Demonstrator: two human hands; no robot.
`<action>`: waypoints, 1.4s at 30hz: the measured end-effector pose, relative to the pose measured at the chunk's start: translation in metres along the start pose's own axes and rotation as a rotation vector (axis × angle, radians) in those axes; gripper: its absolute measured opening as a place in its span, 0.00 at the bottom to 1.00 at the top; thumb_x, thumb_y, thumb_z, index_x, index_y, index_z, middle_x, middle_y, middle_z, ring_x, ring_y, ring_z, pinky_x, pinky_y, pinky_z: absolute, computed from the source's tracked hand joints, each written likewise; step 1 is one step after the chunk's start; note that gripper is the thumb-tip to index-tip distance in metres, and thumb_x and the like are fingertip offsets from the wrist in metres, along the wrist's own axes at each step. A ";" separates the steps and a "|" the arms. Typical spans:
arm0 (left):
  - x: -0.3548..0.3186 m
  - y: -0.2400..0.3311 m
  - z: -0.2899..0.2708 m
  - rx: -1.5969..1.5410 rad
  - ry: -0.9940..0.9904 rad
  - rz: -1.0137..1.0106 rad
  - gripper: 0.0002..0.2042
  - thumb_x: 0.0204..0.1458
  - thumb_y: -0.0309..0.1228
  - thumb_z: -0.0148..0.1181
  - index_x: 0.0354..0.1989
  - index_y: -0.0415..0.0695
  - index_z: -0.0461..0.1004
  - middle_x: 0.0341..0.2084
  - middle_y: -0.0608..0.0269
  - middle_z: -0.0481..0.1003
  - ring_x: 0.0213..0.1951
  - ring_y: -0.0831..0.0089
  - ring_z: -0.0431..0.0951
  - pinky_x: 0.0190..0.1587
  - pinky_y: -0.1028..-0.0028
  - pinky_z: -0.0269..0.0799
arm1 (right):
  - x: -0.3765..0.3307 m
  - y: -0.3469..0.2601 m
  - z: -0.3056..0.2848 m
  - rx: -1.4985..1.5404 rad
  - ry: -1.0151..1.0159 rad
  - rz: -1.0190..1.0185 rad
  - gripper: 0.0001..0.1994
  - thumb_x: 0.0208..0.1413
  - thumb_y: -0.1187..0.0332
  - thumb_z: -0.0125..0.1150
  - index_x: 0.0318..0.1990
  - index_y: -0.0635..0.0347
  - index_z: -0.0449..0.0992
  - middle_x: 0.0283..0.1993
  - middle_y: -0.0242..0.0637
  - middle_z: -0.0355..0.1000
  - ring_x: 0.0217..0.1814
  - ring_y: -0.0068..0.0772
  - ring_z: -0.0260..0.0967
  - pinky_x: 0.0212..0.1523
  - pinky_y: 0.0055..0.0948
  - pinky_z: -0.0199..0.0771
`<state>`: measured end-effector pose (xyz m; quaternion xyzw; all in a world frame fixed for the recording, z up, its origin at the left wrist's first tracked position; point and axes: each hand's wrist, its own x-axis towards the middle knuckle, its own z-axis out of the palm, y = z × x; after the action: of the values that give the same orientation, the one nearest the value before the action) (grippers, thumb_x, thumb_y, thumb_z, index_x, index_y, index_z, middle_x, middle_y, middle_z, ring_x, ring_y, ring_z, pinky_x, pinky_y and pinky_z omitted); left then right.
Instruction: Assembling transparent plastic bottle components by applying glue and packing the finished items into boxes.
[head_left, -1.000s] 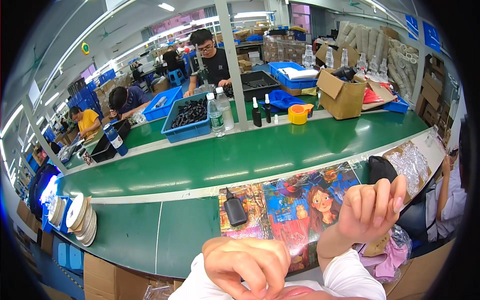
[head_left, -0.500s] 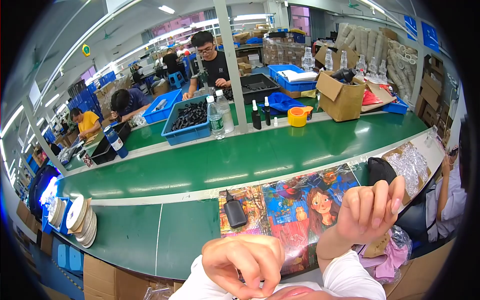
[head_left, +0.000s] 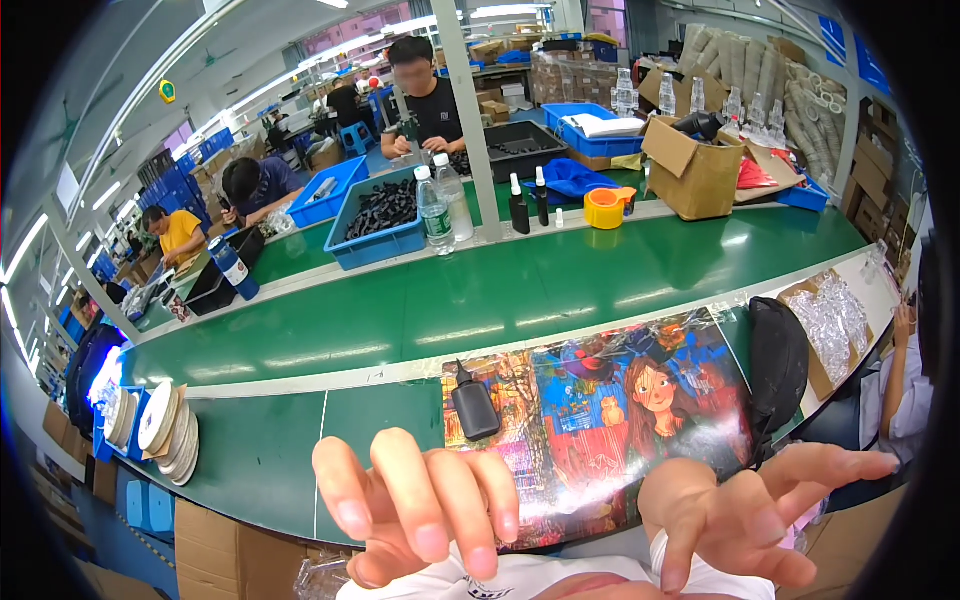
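Observation:
My left hand (head_left: 420,505) is raised in front of the near workbench, its fingers loosely bent and apart, nothing in them. To the right, my right hand (head_left: 745,510) reaches outward with spread fingers and holds nothing. Beyond both hands lies a glossy illustrated sheet (head_left: 600,420) with a drawn girl and bright colours, its lower edge partly hidden by my hands. On its left part rests a small black squeeze bottle (head_left: 474,408) with a pointed tip. A black pouch or bag (head_left: 778,360) lies at the sheet's right edge.
Spools of pale tape (head_left: 170,430) stand at the bench's left end. Across the green belt (head_left: 480,310) are a blue bin (head_left: 375,245) of black parts, water bottles (head_left: 435,220), a yellow tape dispenser (head_left: 606,208) and a cardboard box (head_left: 690,175). A co-worker (head_left: 430,105) sits opposite; clear plastic pieces (head_left: 832,325) lie right.
Both hands have come down and opened from curled fingers. My left hand has shifted left, my right hand has turned outward to the right. The black pouch shows more fully.

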<state>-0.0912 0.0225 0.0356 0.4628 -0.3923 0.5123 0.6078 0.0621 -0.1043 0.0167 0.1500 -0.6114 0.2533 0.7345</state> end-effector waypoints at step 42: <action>-0.001 -0.009 -0.006 -0.053 -0.036 0.014 0.08 0.57 0.30 0.47 0.42 0.46 0.58 0.37 0.58 0.65 0.34 0.66 0.74 0.37 0.60 0.67 | 0.014 0.025 -0.002 0.163 -0.068 -0.141 0.32 0.56 0.54 0.55 0.64 0.16 0.44 0.68 0.52 0.41 0.50 0.60 0.64 0.43 0.53 0.75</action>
<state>-0.0825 0.0281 0.0320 0.4532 -0.4197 0.4975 0.6091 0.0516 -0.0794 0.0276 0.2601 -0.6013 0.2446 0.7148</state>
